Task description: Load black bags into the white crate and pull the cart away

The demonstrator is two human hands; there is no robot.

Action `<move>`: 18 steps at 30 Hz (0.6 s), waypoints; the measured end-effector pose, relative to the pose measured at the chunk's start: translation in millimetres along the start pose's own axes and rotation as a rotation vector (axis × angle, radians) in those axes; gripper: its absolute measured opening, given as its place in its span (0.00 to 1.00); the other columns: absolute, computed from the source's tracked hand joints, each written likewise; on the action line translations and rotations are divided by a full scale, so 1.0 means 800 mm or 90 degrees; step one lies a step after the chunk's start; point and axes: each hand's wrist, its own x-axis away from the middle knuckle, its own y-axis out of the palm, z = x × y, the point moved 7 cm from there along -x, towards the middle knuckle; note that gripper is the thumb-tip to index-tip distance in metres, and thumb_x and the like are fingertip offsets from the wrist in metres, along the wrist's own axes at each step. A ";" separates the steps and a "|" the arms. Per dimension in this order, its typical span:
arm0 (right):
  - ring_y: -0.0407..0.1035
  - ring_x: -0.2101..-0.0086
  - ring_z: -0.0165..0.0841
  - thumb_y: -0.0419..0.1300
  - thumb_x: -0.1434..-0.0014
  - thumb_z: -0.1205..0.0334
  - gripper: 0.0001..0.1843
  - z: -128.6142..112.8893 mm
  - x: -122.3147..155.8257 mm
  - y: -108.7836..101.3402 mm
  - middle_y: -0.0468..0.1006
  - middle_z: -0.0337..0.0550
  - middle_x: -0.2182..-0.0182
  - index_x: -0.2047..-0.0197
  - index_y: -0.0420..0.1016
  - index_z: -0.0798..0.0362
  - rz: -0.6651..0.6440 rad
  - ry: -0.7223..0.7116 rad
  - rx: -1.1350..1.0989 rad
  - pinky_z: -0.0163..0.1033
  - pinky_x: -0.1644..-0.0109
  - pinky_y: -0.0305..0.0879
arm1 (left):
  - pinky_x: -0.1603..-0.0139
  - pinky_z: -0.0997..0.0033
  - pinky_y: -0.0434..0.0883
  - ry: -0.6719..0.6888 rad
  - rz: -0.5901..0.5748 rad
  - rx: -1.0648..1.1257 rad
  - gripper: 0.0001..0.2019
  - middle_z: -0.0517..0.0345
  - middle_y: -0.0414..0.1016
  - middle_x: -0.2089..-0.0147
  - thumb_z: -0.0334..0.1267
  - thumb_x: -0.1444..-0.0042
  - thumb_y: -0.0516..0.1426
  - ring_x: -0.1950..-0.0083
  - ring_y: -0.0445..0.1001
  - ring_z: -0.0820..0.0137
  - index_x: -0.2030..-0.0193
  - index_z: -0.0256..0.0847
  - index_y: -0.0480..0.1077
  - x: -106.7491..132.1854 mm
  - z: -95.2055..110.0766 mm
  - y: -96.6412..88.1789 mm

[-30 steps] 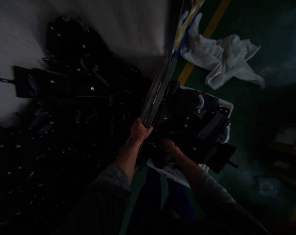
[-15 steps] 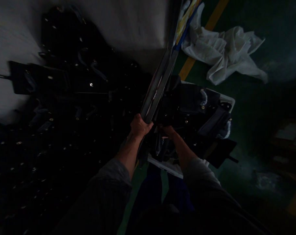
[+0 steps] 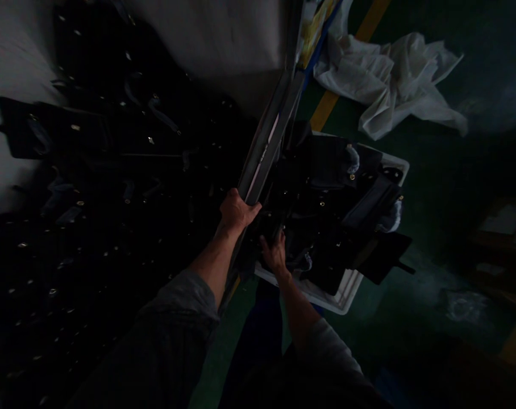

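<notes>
The picture is very dark. My left hand (image 3: 237,213) is closed over a long grey edge (image 3: 266,153), its thumb across the right side. To the right, my right hand (image 3: 275,254) grips a black bag (image 3: 271,224) among others at the near left corner of a white crate (image 3: 347,292). Its thumb and fingers lie on either side of the bag; the rest of the bag is lost in shadow. More black bags with small metal fittings and wrapped handles, such as one dark bag (image 3: 328,165), fill the crate.
Left of the grey edge lies a large heap of black bags (image 3: 151,122) against a pale surface (image 3: 236,40). A crumpled white plastic sheet (image 3: 394,85) lies on the green floor with its yellow line (image 3: 324,111). Dim boxes (image 3: 503,224) stand at far right.
My right hand has moved left and toward me, with a black bag shifted to the crate's left side. More of the crate's near rim shows. My left hand stays on the grey edge.
</notes>
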 end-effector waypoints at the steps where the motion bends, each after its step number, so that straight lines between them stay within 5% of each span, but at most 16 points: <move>1: 0.45 0.22 0.57 0.52 0.28 0.43 0.51 -0.017 -0.012 0.020 0.44 0.68 0.20 0.16 0.35 0.62 -0.012 0.010 0.011 0.65 0.22 0.53 | 0.41 0.56 0.76 0.001 0.007 -0.003 0.35 0.38 0.82 0.46 0.57 0.49 0.67 0.43 0.82 0.47 0.42 0.33 0.71 0.001 0.000 0.001; 4: 0.33 0.22 0.69 0.55 0.30 0.54 0.51 -0.042 -0.049 0.075 0.33 0.72 0.19 0.16 0.32 0.66 -0.083 0.111 0.017 0.77 0.30 0.59 | 0.42 0.56 0.76 0.010 0.031 -0.008 0.34 0.37 0.83 0.46 0.56 0.50 0.68 0.43 0.82 0.46 0.43 0.32 0.71 0.002 0.002 0.003; 7: 0.31 0.23 0.75 0.59 0.33 0.56 0.55 -0.037 -0.069 0.098 0.27 0.76 0.20 0.17 0.31 0.71 -0.106 0.215 0.014 0.80 0.34 0.62 | 0.42 0.55 0.77 0.013 0.038 -0.008 0.35 0.36 0.83 0.46 0.56 0.50 0.68 0.43 0.82 0.45 0.43 0.32 0.72 0.004 0.003 0.004; 11: 0.36 0.23 0.69 0.66 0.38 0.41 0.69 -0.019 -0.051 0.078 0.32 0.80 0.21 0.18 0.29 0.74 -0.072 0.137 0.015 0.70 0.26 0.57 | 0.42 0.54 0.77 0.011 0.035 -0.002 0.36 0.35 0.83 0.46 0.57 0.50 0.68 0.44 0.82 0.45 0.42 0.31 0.72 0.009 0.003 0.004; 14: 0.40 0.22 0.64 0.69 0.41 0.33 0.74 0.008 0.000 0.050 0.40 0.82 0.22 0.19 0.32 0.75 -0.066 0.086 0.003 0.62 0.21 0.51 | 0.41 0.54 0.76 0.018 0.033 0.011 0.36 0.35 0.82 0.46 0.56 0.50 0.67 0.43 0.82 0.46 0.41 0.30 0.71 0.013 0.003 0.002; 18: 0.48 0.23 0.57 0.70 0.43 0.31 0.72 0.053 0.083 0.012 0.49 0.74 0.22 0.17 0.37 0.68 -0.065 0.019 -0.014 0.54 0.22 0.55 | 0.38 0.51 0.75 0.014 0.007 0.038 0.38 0.32 0.81 0.43 0.57 0.49 0.67 0.40 0.80 0.44 0.40 0.31 0.70 0.015 0.000 -0.004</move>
